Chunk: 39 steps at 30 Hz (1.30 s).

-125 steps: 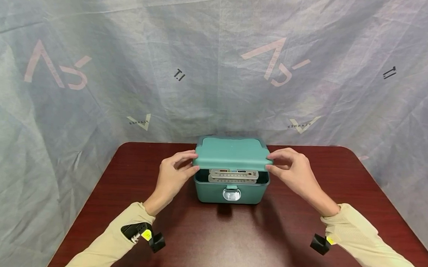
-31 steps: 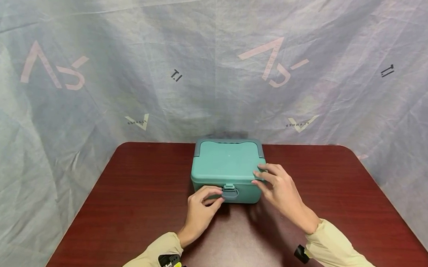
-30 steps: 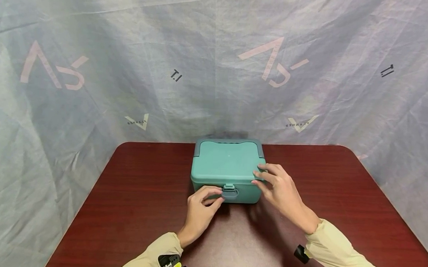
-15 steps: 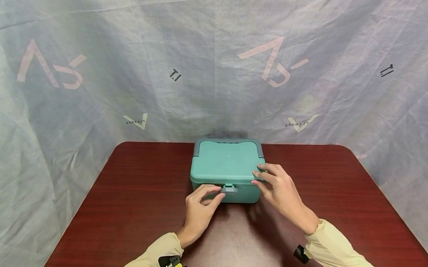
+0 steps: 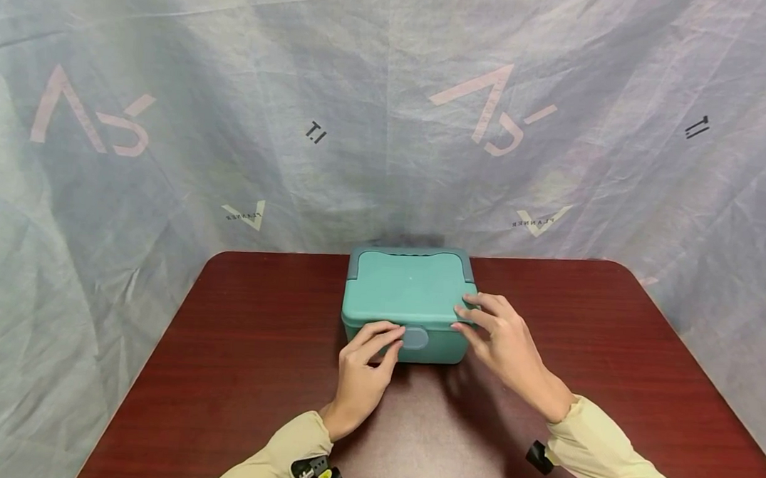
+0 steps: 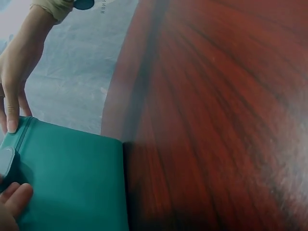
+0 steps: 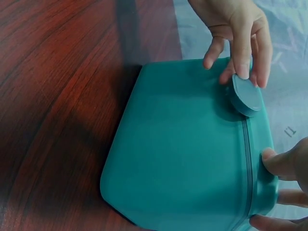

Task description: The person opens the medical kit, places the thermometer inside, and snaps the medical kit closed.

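Note:
A teal lidded box (image 5: 409,286) sits near the back of the table, its lid down. At the front middle is a grey-blue oval latch (image 5: 415,338), which stands out from the front wall in the right wrist view. My left hand (image 5: 360,380) holds the latch's left edge between its fingertips, one fingertip on the outer face. My right hand (image 5: 507,344) rests on the lid's right front corner, thumb at the front rim and fingers on top, lightly bent. The box's contents are hidden under the lid.
The dark red wooden table (image 5: 257,319) has rounded back corners. A grey printed cloth (image 5: 362,124) hangs behind it and along both sides. Each wrist carries a small black camera, one of them the right camera (image 5: 539,457).
The lid came down from half raised, hiding the pale items inside. My left hand moved from the lid's left side to the latch, which has swung up. My right hand has stayed at the corner lately.

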### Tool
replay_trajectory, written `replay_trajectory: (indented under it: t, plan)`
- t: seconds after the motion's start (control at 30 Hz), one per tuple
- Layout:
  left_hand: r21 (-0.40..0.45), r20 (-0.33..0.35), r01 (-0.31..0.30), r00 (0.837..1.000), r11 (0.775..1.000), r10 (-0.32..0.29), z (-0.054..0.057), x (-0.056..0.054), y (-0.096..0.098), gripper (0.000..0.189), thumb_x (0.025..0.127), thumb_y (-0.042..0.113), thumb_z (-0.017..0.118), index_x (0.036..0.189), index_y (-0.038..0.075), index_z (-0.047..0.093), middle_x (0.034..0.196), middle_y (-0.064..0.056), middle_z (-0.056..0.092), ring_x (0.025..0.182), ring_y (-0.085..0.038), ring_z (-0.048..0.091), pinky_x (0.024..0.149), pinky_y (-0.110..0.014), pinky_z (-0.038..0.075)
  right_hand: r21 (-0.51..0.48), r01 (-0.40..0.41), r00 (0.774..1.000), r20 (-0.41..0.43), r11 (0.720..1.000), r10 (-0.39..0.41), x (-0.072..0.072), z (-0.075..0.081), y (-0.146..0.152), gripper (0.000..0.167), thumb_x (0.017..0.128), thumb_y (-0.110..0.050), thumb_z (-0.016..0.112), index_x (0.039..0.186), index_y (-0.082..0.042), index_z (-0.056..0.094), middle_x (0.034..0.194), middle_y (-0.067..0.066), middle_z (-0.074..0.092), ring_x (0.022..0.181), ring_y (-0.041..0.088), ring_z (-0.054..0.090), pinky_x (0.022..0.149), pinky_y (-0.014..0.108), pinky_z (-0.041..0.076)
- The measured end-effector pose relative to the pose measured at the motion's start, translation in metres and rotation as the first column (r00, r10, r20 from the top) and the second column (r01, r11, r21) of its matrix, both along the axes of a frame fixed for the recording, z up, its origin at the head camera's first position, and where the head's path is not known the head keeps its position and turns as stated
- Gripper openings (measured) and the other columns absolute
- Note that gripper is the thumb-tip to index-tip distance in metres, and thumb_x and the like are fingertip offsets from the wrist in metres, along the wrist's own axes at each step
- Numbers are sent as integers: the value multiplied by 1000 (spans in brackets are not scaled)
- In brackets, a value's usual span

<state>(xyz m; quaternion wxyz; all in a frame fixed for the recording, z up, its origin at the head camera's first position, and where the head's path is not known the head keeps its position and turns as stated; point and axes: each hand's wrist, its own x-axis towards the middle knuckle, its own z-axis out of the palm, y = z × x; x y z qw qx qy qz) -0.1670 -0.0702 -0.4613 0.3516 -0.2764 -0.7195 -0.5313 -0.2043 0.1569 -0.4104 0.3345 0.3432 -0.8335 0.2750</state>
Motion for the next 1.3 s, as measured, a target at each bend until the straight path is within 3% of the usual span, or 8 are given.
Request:
replay_trajectory:
  t: [0.17, 0.4, 0.57, 0.73, 0.97, 1.13, 1.3]
  plan:
    - [-63, 7, -15, 1000, 998, 16, -2, -4, -1, 26, 82, -8, 68, 107, 0, 69, 104, -10, 61, 80, -18, 63, 63, -20, 53, -8, 1, 1000, 10, 1000, -1, 0, 1, 0, 33, 65, -4, 84, 96, 0, 74, 104, 18, 65, 96, 32, 58, 66, 40, 52]
    - [-137, 3, -39, 999, 990, 40, 0, -6, -3, 25, 81, -7, 69, 104, 3, 70, 101, -7, 60, 83, -16, 61, 67, -28, 53, -10, 2, 1000, 8, 1000, -2, -1, 2, 0, 32, 65, -5, 85, 95, 0, 74, 105, 18, 65, 96, 32, 58, 63, 38, 51]
    - [-252, -73, -90, 995, 964, 74, 0, -7, -5, 27, 79, -6, 71, 105, 3, 69, 103, -7, 58, 85, -14, 61, 68, -22, 52, -16, 2, 1000, 19, 1000, -1, 1, 2, 0, 32, 65, -5, 84, 95, 0, 74, 105, 19, 65, 97, 32, 58, 61, 38, 51]
    - [-321, -181, -155, 978, 934, 100, -2, -10, -7, 26, 78, -5, 72, 103, 3, 69, 101, -8, 58, 81, -13, 61, 64, -18, 50, -19, 0, 999, 33, 1000, 0, 1, 2, 0, 31, 66, -5, 84, 95, 0, 74, 107, 19, 64, 98, 32, 58, 61, 37, 51]
    - [-355, -290, -190, 953, 915, 85, -6, -16, -6, 19, 83, -4, 67, 101, 1, 68, 97, -9, 57, 75, -13, 60, 64, -16, 50, -56, -9, 1000, 4, 998, 9, 1, -2, 1, 32, 64, -2, 84, 94, 1, 74, 106, 18, 65, 97, 33, 58, 58, 36, 50]
    - [-353, -318, -223, 942, 909, 107, -6, -19, -3, 9, 89, 0, 60, 96, 1, 66, 92, -9, 55, 72, -14, 61, 63, -16, 50, -68, -6, 1000, 12, 998, 6, 1, -2, 0, 32, 65, -3, 84, 95, 1, 74, 106, 18, 65, 99, 33, 58, 65, 39, 51]
    - [-336, -313, -219, 943, 916, 110, -5, -19, -2, 9, 87, -3, 62, 94, 0, 66, 90, -9, 54, 71, -14, 59, 62, -14, 49, -65, -4, 1000, 16, 998, 5, 0, 0, 0, 34, 64, -3, 84, 95, 1, 74, 106, 17, 65, 100, 32, 58, 64, 39, 51]
